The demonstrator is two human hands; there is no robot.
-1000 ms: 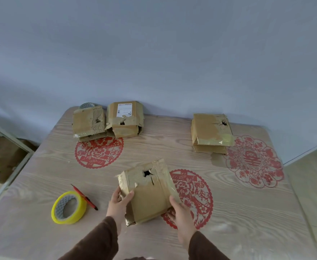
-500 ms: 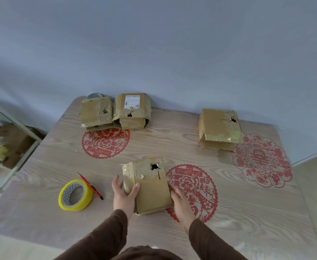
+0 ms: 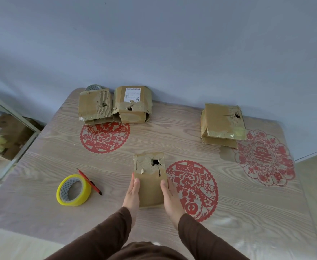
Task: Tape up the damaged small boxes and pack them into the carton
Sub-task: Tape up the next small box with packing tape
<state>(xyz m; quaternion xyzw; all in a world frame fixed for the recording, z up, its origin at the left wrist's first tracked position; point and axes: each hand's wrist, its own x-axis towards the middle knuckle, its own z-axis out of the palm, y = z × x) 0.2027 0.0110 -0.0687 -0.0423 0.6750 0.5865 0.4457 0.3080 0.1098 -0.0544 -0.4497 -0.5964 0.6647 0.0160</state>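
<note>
Wood-grain table [image 3: 172, 139]: both hands flank holed small box [image 3: 150, 181].

2 bare hands: left hand [image 3: 132, 194], right hand [image 3: 170, 197]. No rings, watch or gloves visible. Long dark brown sleeves on both arms: left sleeve [image 3: 105, 233], right sleeve [image 3: 204, 239]. Cuffs plain, ending at wrists, soft matte fabric with loose folds. Same brown garment visible at bottom edge, between 2 sleeves.
</note>
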